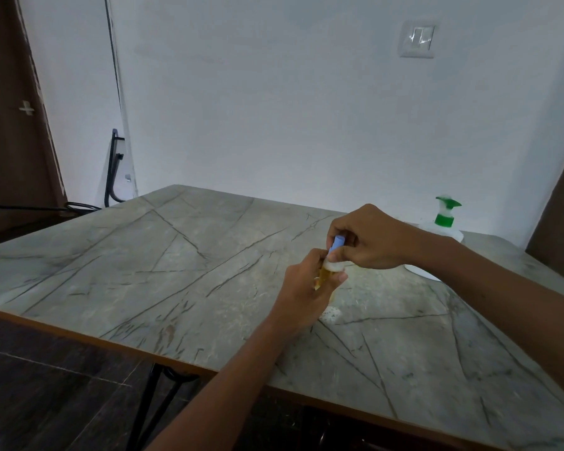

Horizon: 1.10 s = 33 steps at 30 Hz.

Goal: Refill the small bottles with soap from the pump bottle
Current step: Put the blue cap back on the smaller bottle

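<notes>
1. Two hands share one bottle [326,275] over the table [176,271]. The left hand [302,286] is curled round its amber body, and the right hand [368,237] pinches the blue cap [336,244]. A hard twist could slop soap out.
2. If the bottle is slick with soap, it may slip from the left grip.
3. The right forearm could knock the pump bottle [443,222], which stands just behind it at the far right.

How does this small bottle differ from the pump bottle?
The small bottle has a blue cap; the pump bottle a green pump. The small bottle holds amber liquid; the pump bottle looks pale. The left hand grips the small bottle, the right hand its cap; the pump bottle stands on the table.
</notes>
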Motion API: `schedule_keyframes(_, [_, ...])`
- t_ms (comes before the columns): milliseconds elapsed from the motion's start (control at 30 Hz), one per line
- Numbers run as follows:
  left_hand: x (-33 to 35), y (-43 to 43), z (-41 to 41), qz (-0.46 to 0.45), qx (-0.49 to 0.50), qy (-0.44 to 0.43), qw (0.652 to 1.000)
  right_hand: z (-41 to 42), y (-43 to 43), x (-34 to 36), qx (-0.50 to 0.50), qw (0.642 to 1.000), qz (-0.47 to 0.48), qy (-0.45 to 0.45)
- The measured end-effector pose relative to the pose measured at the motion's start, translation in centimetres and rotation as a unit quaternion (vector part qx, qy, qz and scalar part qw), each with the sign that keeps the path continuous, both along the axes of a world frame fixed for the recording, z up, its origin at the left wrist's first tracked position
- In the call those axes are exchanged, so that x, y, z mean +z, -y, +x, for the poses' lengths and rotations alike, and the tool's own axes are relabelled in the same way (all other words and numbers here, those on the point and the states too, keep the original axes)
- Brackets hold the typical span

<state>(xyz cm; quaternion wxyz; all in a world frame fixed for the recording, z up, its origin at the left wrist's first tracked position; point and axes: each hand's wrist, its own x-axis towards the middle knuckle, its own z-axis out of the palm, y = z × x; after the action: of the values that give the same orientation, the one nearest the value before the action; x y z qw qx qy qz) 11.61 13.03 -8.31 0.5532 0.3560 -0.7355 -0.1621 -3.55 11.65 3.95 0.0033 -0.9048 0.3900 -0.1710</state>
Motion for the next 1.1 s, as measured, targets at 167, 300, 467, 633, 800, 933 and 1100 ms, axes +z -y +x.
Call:
schedule_keyframes(167, [0.2, -0.4, 0.0, 0.007, 0.002, -0.006, 1.000, 0.0, 0.1, -0.2, 0.004, 1.000, -0.014, 0.017])
schedule_keyframes(300, [0.2, -0.4, 0.1, 0.021, 0.025, -0.015, 0.999, 0.3, 0.2, -0.8, 0.008, 0.999, -0.019, 0.031])
schedule_keyframes(467, [0.1, -0.2, 0.0, 0.033, 0.029, -0.008, 0.999, 0.2, 0.1, -0.5, 0.002, 1.000, -0.006, 0.023])
schedule_keyframes(633, [0.3, -0.2, 0.1, 0.064, 0.055, -0.008, 0.996, 0.0, 0.2, -0.1, -0.005, 1.000, -0.009, 0.010])
schedule_keyframes(800, [0.4, -0.2, 0.1, 0.056, 0.060, -0.022, 0.996, 0.1, 0.3, 0.2, -0.015, 1.000, 0.013, -0.004])
schedule_keyframes(933, [0.4, -0.3, 0.1, 0.036, 0.070, -0.035, 0.996, 0.1, 0.2, 0.0, -0.036, 0.999, 0.010, 0.015])
schedule_keyframes(1100, [0.5, -0.2, -0.1, 0.039, 0.088, -0.039, 0.995, -2.2, -1.5, -0.9, -0.107, 0.975, 0.015, 0.193])
